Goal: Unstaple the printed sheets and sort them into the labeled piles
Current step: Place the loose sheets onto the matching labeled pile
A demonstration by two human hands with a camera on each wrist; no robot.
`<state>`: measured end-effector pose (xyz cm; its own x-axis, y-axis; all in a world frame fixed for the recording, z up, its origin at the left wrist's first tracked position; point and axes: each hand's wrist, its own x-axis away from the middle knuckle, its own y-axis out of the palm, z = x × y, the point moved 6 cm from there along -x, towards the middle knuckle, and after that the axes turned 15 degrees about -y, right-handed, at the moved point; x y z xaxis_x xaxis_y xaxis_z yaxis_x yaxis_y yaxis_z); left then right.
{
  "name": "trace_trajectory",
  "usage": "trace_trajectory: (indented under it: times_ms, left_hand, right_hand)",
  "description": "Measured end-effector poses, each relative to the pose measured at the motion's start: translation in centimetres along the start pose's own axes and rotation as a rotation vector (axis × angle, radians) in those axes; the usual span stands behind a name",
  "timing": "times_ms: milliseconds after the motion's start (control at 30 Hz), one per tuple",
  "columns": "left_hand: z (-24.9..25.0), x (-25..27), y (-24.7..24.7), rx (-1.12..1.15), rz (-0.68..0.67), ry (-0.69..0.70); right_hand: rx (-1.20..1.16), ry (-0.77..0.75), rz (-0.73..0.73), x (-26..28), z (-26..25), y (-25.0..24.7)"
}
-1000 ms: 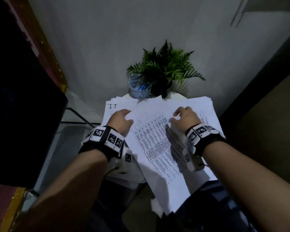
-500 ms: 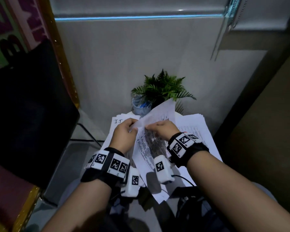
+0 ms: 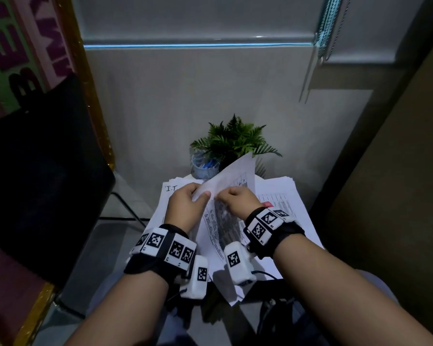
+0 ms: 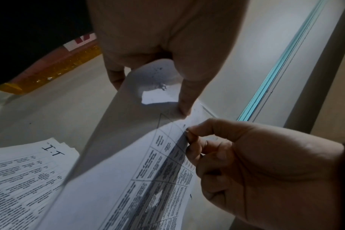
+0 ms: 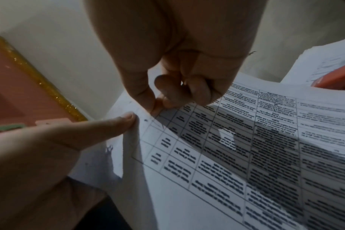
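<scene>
Left hand (image 3: 185,208) gripping printed sheets (image 3: 220,221), right hand (image 3: 240,201) pinching corner, possibly staple

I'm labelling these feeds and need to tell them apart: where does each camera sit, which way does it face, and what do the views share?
Head: worn on the head, facing forward and down at the sheets, piles and plant; both forearms, the left hand and the right hand show.
Left wrist: on the left wrist, looking along the left hand at the sheets' corner; the right hand and the I.T pile show.
Right wrist: on the right wrist, looking along the right hand at the printed table; the left thumb shows.
Shared: both wrist views show both hands pinching the same corner.
</scene>
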<state>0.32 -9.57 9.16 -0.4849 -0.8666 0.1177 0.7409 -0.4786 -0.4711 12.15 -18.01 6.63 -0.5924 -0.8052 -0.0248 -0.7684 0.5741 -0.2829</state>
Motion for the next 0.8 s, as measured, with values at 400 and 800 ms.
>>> trace_trajectory:
  times_ms: [400, 800]
  left_hand:
    - [-1.0, -1.1, -0.4, -0.16, 0.057, -0.035]
    - [-1.4, -2.7, -0.3, -0.238, 0.1, -0.075]
  right_hand:
    - [-0.036, -0.082, 0.311, 0.1, -1.1, -5.9]
    - [0.462, 0.189, 0.638, 2.3, 7.2, -25.7]
